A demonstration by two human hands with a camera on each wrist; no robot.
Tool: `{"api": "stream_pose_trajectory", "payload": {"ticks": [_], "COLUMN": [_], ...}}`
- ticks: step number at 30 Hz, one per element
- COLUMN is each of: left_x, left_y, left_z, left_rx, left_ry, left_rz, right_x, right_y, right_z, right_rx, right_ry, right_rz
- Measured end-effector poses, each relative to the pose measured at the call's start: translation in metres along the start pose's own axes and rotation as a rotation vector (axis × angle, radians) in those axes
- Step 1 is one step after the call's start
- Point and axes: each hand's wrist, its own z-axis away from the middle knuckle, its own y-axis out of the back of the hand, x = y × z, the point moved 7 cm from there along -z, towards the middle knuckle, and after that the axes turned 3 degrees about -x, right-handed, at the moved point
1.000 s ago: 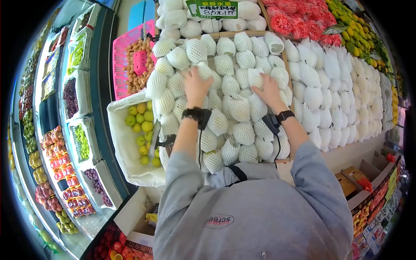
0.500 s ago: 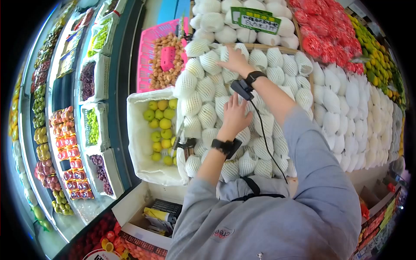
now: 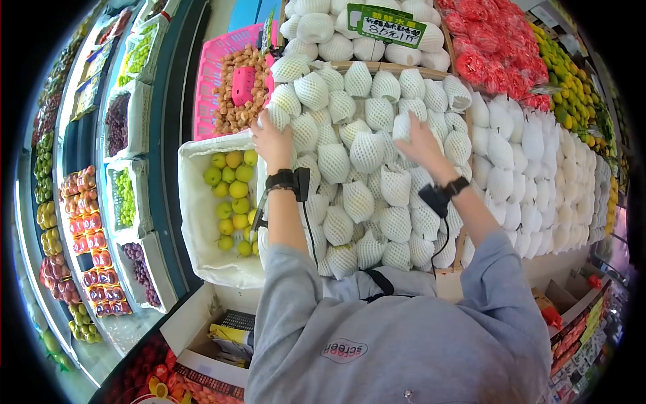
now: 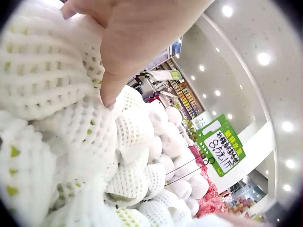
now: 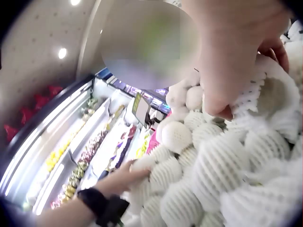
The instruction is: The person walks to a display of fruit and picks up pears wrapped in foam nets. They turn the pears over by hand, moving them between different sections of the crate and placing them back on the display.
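Note:
Rows of fruit in white foam nets (image 3: 367, 151) fill the display in front of me; yellow-green skin shows through some nets in the left wrist view. At the left edge of this pile, my left hand (image 3: 272, 143) holds a foam-netted fruit (image 3: 277, 116), its thumb (image 4: 110, 90) pressed to the net. My right hand (image 3: 422, 145) is farther right, over the upper rows. It grips another foam-netted fruit (image 5: 270, 97), with fingers round the far side and thumb on the near side. The palm hides part of that fruit.
A white-lined crate (image 3: 195, 222) of yellow-green fruit stands left of the pile, below a pink basket (image 3: 202, 101) of small brown items. A green price sign (image 3: 387, 25) rises at the back. Bare white fruit lies to the right; red-wrapped fruit (image 3: 494, 50) sits behind.
My right hand has gone from the upper left of the pile to its right side. The left hand has moved up and left to the pile's edge, onto a foam-netted fruit.

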Motion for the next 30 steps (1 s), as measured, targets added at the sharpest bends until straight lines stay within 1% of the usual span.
{"api": "stream_pose_trajectory", "payload": {"ticks": [2,3,5,6,8,9,11,14,17,20,21,24,27,30], "left_x": [-0.005,-0.005,-0.003,0.007,0.038,0.053,0.086,0.105,0.097,0.101,0.096,0.085,0.095,0.105], "left_y": [0.001,0.004,0.01,0.019,0.03,0.02,-0.007,-0.06,-0.09,-0.064,-0.057,-0.044,-0.065,-0.085], "left_z": [-0.007,-0.007,-0.009,-0.005,0.018,0.023,0.031,0.045,0.04,0.014,-0.002,-0.044,-0.061,-0.068], "left_rx": [-0.026,0.009,0.081,0.141,0.25,0.202,-0.048,0.012,-0.062,-0.005,-0.04,0.14,-0.027,-0.061], "left_ry": [0.046,0.024,-0.028,-0.063,-0.125,-0.163,-0.128,-0.172,-0.133,-0.292,-0.206,-0.173,-0.234,-0.151], "left_rz": [0.029,0.058,0.119,0.203,0.371,0.44,0.395,0.128,-0.029,-0.268,-0.289,-0.157,-0.277,-0.403], "right_x": [-0.01,-0.016,-0.02,-0.021,-0.014,-0.011,-0.009,-0.013,-0.014,-0.013,-0.012,-0.01,-0.013,-0.014], "right_y": [-0.016,-0.022,-0.027,-0.026,-0.029,-0.03,-0.031,-0.027,-0.026,-0.029,-0.03,-0.029,-0.028,-0.026], "right_z": [0.03,0.041,0.05,0.05,0.045,0.043,0.041,0.039,0.043,0.04,0.039,0.036,0.036,0.038], "right_rx": [0.051,0.077,0.162,0.206,0.199,0.192,0.159,0.132,0.146,0.165,0.171,0.153,0.17,0.128], "right_ry": [0.124,0.184,0.186,0.186,0.18,0.18,0.169,0.164,0.155,0.148,0.142,0.12,0.107,0.076], "right_rz": [0.18,0.269,0.254,0.248,0.208,0.189,0.189,0.193,0.206,0.209,0.207,0.173,0.184,0.147]}}
